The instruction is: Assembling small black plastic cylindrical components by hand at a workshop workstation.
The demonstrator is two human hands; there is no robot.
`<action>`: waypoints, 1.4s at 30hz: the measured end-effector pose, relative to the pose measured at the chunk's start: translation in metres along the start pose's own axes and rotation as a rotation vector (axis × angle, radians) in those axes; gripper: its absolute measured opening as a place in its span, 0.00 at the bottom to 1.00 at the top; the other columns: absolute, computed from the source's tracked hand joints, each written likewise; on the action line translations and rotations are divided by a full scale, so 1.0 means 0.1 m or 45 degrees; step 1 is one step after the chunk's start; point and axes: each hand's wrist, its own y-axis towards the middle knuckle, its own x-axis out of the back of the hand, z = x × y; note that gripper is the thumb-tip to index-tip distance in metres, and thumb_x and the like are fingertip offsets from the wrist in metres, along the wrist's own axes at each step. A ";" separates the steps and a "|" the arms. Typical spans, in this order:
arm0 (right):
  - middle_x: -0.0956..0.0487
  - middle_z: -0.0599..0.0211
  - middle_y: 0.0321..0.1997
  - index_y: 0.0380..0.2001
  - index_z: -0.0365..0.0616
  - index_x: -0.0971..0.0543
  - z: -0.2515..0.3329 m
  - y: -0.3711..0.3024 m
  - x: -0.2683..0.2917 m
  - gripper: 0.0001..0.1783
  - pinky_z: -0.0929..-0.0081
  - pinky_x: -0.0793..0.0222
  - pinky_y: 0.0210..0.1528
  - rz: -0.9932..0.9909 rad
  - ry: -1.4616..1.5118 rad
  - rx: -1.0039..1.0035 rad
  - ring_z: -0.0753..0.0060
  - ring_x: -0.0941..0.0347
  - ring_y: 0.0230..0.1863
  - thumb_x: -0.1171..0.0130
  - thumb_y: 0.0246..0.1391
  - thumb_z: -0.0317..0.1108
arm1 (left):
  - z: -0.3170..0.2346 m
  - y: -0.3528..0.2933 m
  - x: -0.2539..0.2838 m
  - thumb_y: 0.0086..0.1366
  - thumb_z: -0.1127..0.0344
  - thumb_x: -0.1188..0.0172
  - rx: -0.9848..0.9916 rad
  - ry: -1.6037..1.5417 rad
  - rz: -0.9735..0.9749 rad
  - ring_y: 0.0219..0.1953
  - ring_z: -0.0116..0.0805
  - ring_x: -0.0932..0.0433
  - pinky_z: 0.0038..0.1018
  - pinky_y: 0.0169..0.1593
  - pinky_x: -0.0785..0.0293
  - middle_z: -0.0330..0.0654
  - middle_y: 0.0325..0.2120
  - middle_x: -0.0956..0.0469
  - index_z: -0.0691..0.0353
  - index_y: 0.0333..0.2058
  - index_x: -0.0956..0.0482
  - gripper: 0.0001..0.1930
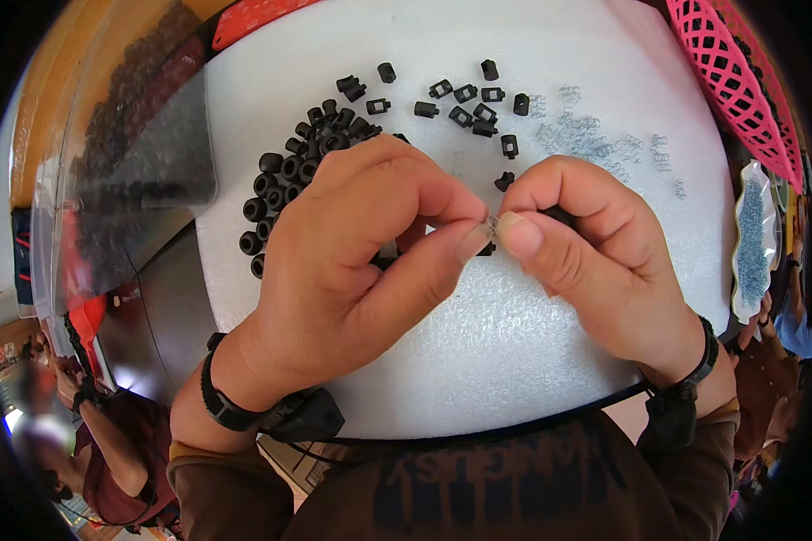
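Thumb and forefinger of my left hand [352, 261] pinch a tiny metal coil spring [492, 227]. The thumb and forefinger of my right hand [604, 261] close on the same spring from the other side. A bit of a black part [560, 215] shows behind the right thumb, under the curled fingers; how it is held is hidden. Left of my hands lies a heap of round, hollow black caps [280, 185], partly covered by my left hand. Beyond my fingertips several small black housings with windows [461, 116] are scattered. To their right, loose springs [582, 135] lie spread out.
The white foam sheet [478, 361] covers the table before me. A clear plastic bag of black parts [144, 117] stands at the left. A pink mesh basket [735, 86] is at the far right, with a white scalloped tray [740, 298] of springs below it. Other people work at both sides.
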 end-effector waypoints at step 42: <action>0.35 0.85 0.23 0.35 0.43 0.28 -0.02 0.08 0.08 0.07 0.94 0.52 0.23 -0.222 -0.262 0.100 0.95 0.46 0.22 0.46 0.60 0.35 | -0.01 0.03 0.07 0.61 0.69 0.46 0.197 0.383 -0.103 0.34 0.31 0.31 0.25 0.43 0.37 0.39 0.25 0.25 0.64 0.31 0.20 0.07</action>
